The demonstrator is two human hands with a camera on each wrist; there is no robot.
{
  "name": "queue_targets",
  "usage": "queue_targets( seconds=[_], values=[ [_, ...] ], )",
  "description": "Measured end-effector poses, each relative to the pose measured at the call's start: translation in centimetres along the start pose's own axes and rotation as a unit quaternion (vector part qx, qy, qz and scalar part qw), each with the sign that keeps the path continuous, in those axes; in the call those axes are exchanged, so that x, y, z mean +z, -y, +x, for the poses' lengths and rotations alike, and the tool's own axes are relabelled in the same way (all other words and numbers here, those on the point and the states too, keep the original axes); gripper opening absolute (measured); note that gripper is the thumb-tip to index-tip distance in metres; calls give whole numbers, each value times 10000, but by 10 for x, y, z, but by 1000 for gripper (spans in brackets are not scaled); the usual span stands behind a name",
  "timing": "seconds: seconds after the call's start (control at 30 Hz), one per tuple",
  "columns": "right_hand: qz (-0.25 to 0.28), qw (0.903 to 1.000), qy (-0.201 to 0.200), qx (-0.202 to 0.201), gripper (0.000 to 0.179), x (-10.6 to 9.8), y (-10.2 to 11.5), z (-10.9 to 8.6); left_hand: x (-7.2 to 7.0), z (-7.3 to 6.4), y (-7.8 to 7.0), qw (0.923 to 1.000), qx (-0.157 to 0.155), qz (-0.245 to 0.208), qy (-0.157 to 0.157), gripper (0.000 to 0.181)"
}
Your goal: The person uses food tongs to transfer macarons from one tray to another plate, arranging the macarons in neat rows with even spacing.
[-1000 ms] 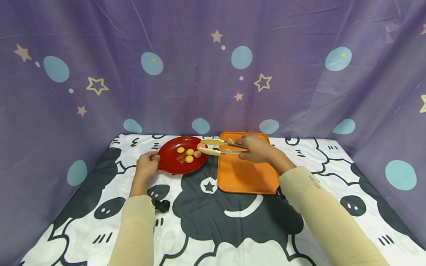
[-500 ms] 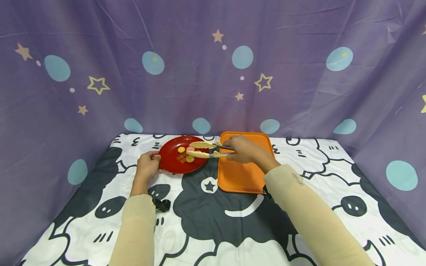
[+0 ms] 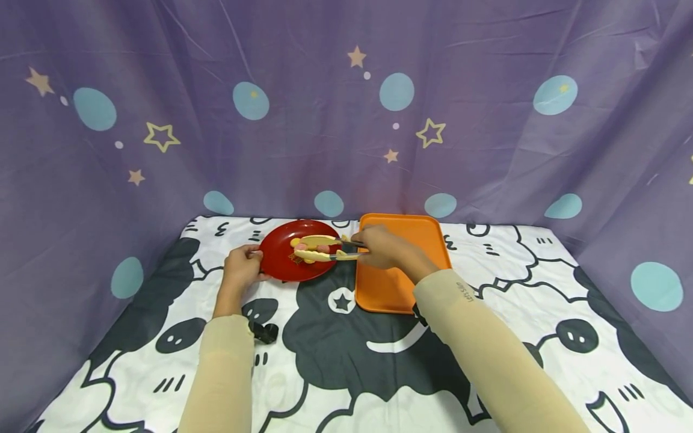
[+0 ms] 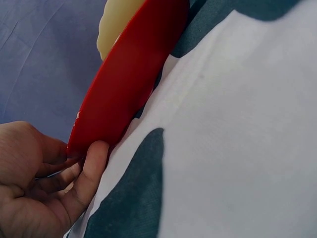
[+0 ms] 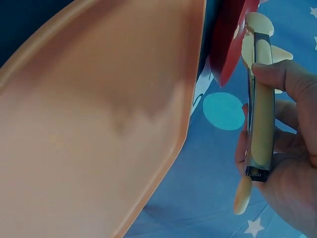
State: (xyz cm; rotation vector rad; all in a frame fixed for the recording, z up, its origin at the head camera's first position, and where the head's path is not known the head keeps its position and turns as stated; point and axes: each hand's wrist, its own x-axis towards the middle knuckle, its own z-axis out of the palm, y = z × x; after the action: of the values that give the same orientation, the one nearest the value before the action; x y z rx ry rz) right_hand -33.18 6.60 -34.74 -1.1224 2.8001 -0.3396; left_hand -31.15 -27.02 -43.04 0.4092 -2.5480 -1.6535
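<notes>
My left hand [image 3: 240,269] pinches the left rim of a red plate [image 3: 277,261], thumb above and fingers beneath, as the left wrist view shows [image 4: 54,183]. The plate carries small round yellow pieces [image 3: 295,242] and pink pieces [image 3: 323,248], partly hidden by the tongs. In my right hand [image 3: 381,248] is a pair of tongs with cream tips [image 3: 315,255] and metal arms. The tips are spread apart over the plate, with pink pieces showing between them. In the right wrist view my thumb and fingers wrap around the tongs' handle [image 5: 262,114].
An orange tray [image 3: 384,291] lies right of the plate, under my right hand. A cloth with cartoon sheep [image 3: 335,361] covers the table. A purple curtain [image 3: 303,156] hangs behind. A black strap with a small device [image 3: 265,332] is at my left wrist.
My right hand has moved left with the tongs, whose tips have gone from the plate's right edge to over its middle among the pieces. My left hand stays on the plate's rim.
</notes>
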Motion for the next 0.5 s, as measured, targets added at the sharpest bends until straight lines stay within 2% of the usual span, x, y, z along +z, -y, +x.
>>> queue_targets(
  seconds=[0.17, 0.3, 0.5],
  values=[
    [-131, 9998, -39, -138, 15, 4, 4, 7, 0, -1, 0, 10000, 0, 8, -25, 41],
    [-141, 9999, 27, -50, 10, 7, 4, 11, 0, 0, 0, 10000, -10, -44, -11, 41],
    [17, 9998, 125, 174, 23, 10, 4, 14, 1, 0, 0, 10000, -20, -32, -12, 41]
  ],
)
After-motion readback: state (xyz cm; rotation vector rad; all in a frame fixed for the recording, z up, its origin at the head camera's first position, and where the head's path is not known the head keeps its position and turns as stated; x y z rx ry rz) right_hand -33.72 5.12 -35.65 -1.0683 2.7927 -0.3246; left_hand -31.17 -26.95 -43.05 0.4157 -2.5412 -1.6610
